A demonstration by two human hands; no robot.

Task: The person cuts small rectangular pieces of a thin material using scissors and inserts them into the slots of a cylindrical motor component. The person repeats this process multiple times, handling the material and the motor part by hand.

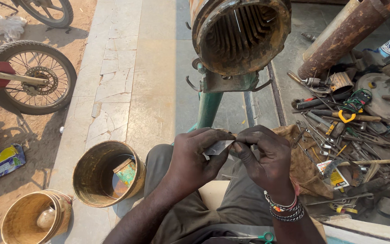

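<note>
My left hand (194, 158) and my right hand (265, 156) meet in front of my lap, both pinching a small pale strip of sheet material (219, 146) between fingertips. Beaded bracelets circle my right wrist (286, 209). Above the hands, a rusty cylindrical motor housing (240, 34) with slotted inner walls sits open-ended on a green metal stand (209, 106). Scissors with green handles (260, 236) lie on my lap at the bottom edge.
A dirty bucket with liquid (107, 174) and a second bucket (34, 217) stand at left. A heap of wrenches, pliers and screwdrivers (348, 126) fills the right, beside a rusty pipe (344, 36). A motorcycle wheel (32, 77) rests on the sand.
</note>
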